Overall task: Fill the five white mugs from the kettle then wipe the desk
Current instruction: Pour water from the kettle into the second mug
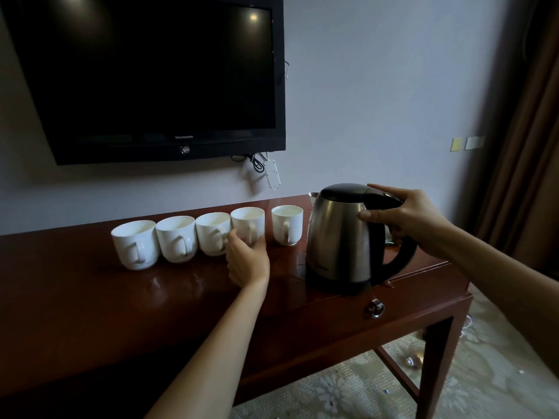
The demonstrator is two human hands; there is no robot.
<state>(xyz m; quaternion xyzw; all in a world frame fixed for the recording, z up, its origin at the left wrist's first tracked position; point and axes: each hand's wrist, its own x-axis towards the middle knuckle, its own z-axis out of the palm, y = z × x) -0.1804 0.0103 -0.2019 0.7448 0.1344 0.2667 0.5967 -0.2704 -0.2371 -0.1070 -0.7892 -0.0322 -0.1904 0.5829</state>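
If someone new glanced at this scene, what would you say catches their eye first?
Probably the row of five white mugs along the back of the dark red desk, bright against the wood. Next, the steel kettle at the desk's right end, with the right hand on its black handle while the left hand touches the fourth mug.

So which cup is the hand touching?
The fourth mug from the left. The left hand holds its lower part, while the other four stand untouched. The right hand grips the kettle handle.
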